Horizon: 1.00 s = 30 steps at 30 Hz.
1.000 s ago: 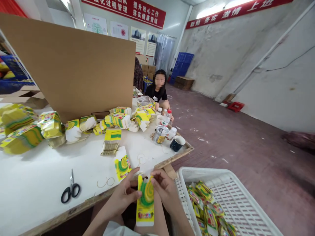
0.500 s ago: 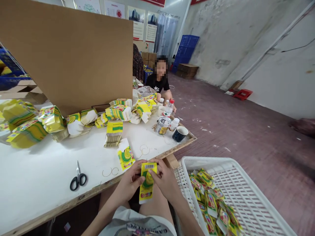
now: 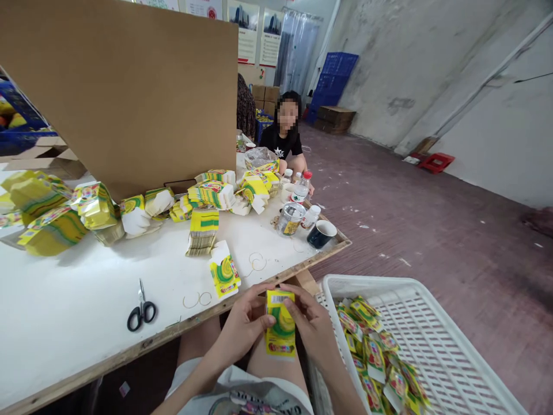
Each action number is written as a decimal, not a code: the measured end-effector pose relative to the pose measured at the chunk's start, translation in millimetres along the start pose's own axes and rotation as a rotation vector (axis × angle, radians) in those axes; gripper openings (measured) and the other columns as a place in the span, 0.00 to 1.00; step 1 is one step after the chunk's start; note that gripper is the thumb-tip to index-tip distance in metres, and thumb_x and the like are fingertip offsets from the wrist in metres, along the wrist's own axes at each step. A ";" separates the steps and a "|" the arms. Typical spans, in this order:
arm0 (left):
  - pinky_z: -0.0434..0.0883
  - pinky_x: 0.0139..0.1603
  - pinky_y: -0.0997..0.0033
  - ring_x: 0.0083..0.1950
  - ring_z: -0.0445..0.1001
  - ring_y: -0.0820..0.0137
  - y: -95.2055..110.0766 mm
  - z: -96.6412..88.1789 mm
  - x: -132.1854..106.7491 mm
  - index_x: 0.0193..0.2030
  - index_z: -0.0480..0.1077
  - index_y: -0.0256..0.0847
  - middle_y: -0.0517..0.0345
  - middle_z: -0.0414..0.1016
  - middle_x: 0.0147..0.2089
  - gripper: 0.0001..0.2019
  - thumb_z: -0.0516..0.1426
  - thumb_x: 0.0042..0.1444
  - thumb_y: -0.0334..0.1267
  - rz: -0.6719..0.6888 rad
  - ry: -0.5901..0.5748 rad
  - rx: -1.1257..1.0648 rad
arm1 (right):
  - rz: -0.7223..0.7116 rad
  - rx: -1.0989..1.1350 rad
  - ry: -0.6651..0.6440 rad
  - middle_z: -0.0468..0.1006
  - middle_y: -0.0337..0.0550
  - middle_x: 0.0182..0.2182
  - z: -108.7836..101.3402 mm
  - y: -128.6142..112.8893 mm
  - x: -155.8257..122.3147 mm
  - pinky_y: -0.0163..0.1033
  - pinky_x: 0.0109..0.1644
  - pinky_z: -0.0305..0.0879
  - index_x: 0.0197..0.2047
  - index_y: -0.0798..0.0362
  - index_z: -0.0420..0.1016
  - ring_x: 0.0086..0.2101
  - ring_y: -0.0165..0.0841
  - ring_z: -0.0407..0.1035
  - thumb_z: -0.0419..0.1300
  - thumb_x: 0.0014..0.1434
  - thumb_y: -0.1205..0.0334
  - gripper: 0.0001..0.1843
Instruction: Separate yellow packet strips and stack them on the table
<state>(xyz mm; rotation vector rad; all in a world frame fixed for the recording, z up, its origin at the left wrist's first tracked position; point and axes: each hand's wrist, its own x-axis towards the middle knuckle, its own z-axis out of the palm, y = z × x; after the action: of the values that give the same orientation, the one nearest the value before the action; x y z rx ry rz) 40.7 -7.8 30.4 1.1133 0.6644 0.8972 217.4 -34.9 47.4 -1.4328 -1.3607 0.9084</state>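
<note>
Both my hands hold one small yellow and green printed packet (image 3: 280, 324) upright over my lap, just off the table's front edge. My left hand (image 3: 244, 325) pinches its left side, fingers curled. My right hand (image 3: 313, 325) grips its right side and top. A few flat packets (image 3: 224, 271) of the same print lie on the white table (image 3: 78, 305) just ahead of my hands. Finished packets (image 3: 371, 357) lie in the white plastic crate (image 3: 436, 340) to my right.
Black scissors (image 3: 141, 311) and loose rubber bands (image 3: 196, 298) lie near the table's front. Stacks of flat packets (image 3: 202, 230) and bundles (image 3: 52, 213) crowd the back, before a big cardboard sheet (image 3: 125, 92). A mug (image 3: 322, 233), jar and bottles stand at the right corner. Another person (image 3: 286, 135) sits beyond.
The packet's top flap has been folded down, so it is shorter now. My hands have shifted slightly to the right with it, and my view has dipped lower.
</note>
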 end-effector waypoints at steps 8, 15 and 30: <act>0.40 0.71 0.38 0.74 0.47 0.51 -42.4 -77.2 0.9 0.64 0.61 0.40 0.41 0.58 0.71 0.29 0.57 0.53 0.31 -0.113 0.304 0.937 | -0.167 -0.738 0.420 0.79 0.55 0.39 -73.5 31.4 5.9 0.58 0.53 0.61 0.41 0.52 0.82 0.44 0.50 0.71 0.54 0.59 0.43 0.23; 0.45 0.72 0.46 0.71 0.56 0.56 -65.8 -77.3 -8.2 0.65 0.61 0.40 0.44 0.63 0.68 0.31 0.58 0.52 0.31 -0.093 0.235 0.834 | 0.024 -0.424 0.024 0.83 0.48 0.39 95.9 54.4 58.8 0.44 0.50 0.64 0.41 0.50 0.80 0.43 0.43 0.73 0.57 0.59 0.60 0.11; 0.70 0.58 0.56 0.56 0.75 0.55 -30.8 -82.9 -5.3 0.51 0.74 0.39 0.46 0.79 0.53 0.23 0.62 0.53 0.52 -0.030 0.523 -0.092 | 0.175 0.228 -0.008 0.80 0.43 0.26 107.4 51.7 60.0 0.42 0.35 0.70 0.36 0.53 0.75 0.29 0.38 0.74 0.63 0.52 0.44 0.20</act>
<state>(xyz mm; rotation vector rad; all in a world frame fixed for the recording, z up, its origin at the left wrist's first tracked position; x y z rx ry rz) -22.1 20.9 -25.3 0.7831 1.0522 1.1943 138.1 41.2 -28.5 -1.3863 -1.1099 1.1450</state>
